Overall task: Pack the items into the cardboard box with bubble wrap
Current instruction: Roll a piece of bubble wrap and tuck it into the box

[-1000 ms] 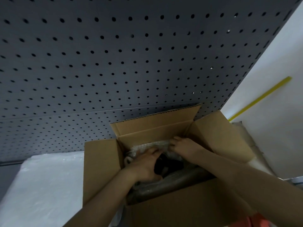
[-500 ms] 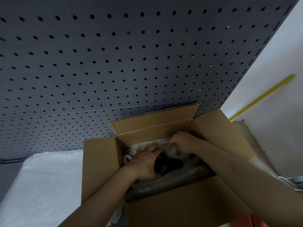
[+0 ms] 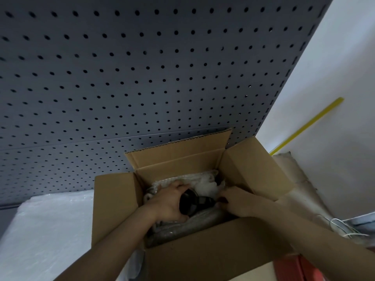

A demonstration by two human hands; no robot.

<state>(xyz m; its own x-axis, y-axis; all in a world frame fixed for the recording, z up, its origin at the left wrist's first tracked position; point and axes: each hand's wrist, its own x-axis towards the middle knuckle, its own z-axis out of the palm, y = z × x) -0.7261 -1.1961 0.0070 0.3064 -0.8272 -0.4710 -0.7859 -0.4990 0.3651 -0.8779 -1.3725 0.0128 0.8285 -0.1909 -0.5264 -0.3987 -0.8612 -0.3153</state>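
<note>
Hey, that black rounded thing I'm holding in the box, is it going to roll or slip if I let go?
The black object looks smooth and glossy, so it may slip in a loose grip. Its rounded end suggests it could roll, though the bubble wrap bunched around it inside the cardboard box would probably cradle it. It looks rigid between your left hand and right hand.

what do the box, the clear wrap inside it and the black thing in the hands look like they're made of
Brown open box: corrugated cardboard, matte; fluted edge shows on the far flap. Clear wrap: plastic bubble wrap, glossy, crinkled. Black rounded object held by both hands: probably hard plastic, going by its shiny highlights, though that is uncertain.
</note>
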